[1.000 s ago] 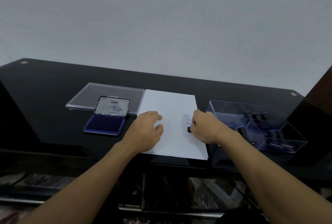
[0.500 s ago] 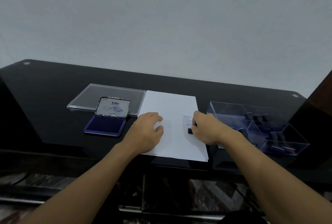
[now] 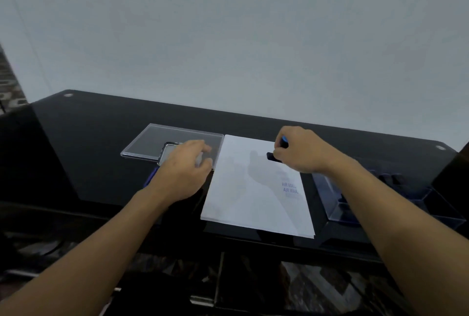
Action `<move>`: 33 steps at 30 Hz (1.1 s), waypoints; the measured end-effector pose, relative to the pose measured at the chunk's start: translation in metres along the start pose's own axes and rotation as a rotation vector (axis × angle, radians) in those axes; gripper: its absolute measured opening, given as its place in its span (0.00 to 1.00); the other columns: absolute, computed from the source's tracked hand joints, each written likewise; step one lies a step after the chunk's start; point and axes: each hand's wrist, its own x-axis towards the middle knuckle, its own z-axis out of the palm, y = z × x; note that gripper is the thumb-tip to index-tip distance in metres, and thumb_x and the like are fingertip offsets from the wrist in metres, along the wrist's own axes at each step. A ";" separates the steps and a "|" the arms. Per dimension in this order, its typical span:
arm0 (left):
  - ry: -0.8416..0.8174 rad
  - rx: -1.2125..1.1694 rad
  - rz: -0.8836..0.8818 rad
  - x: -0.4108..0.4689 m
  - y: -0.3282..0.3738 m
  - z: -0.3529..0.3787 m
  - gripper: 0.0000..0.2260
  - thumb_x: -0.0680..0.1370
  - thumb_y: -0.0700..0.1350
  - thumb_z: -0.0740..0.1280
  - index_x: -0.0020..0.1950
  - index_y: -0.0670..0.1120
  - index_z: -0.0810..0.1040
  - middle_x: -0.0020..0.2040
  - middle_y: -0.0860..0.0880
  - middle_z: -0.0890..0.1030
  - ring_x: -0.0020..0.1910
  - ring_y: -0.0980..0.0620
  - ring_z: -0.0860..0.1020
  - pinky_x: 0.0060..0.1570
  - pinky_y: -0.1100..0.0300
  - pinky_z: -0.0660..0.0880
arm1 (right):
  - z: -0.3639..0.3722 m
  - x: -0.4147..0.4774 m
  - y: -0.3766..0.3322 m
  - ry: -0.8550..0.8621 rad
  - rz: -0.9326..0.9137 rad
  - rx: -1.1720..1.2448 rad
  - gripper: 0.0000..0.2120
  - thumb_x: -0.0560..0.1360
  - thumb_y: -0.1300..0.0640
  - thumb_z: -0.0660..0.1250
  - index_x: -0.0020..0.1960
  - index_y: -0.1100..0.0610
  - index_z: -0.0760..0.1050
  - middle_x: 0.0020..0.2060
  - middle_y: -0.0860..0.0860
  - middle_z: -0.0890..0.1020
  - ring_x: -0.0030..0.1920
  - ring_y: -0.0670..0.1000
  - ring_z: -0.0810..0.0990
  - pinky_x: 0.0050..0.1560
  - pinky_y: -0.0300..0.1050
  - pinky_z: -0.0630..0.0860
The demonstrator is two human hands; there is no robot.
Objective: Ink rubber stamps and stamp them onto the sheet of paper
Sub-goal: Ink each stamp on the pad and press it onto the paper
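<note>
A white sheet of paper (image 3: 253,196) lies on the black table and bears blue "AIR MAIL" prints (image 3: 289,188) near its right edge. My right hand (image 3: 299,153) grips a dark rubber stamp (image 3: 272,156) with a blue top, lifted above the upper part of the sheet. My left hand (image 3: 185,168) hovers with loosely bent fingers over the open ink pad (image 3: 166,153), off the sheet's left edge, and covers most of the pad. The blue ink surface (image 3: 149,178) shows only as a sliver beside my left wrist.
A clear plastic lid (image 3: 157,142) lies flat behind the ink pad. A clear compartment tray (image 3: 396,204) with several dark stamps stands right of the sheet, partly behind my right forearm. The table's front edge runs just below the sheet.
My right hand lifted the stamp off the paper and moved it up and left, uncovering the prints. My left hand left the sheet and went left over the ink pad.
</note>
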 end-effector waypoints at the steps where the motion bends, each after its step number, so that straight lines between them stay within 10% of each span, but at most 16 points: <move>1: 0.012 0.000 -0.016 -0.002 -0.005 -0.007 0.13 0.79 0.46 0.62 0.63 0.47 0.75 0.63 0.53 0.75 0.60 0.56 0.71 0.57 0.63 0.64 | 0.001 0.002 -0.007 0.000 -0.021 0.002 0.04 0.79 0.54 0.66 0.48 0.54 0.73 0.45 0.48 0.78 0.40 0.47 0.76 0.35 0.40 0.69; 33: 0.085 0.282 -0.205 -0.069 -0.122 -0.048 0.16 0.79 0.48 0.63 0.66 0.48 0.75 0.70 0.49 0.72 0.71 0.51 0.65 0.71 0.56 0.58 | 0.140 0.055 -0.144 -0.243 -0.347 -0.094 0.03 0.80 0.57 0.61 0.51 0.56 0.69 0.47 0.56 0.80 0.44 0.55 0.77 0.45 0.52 0.76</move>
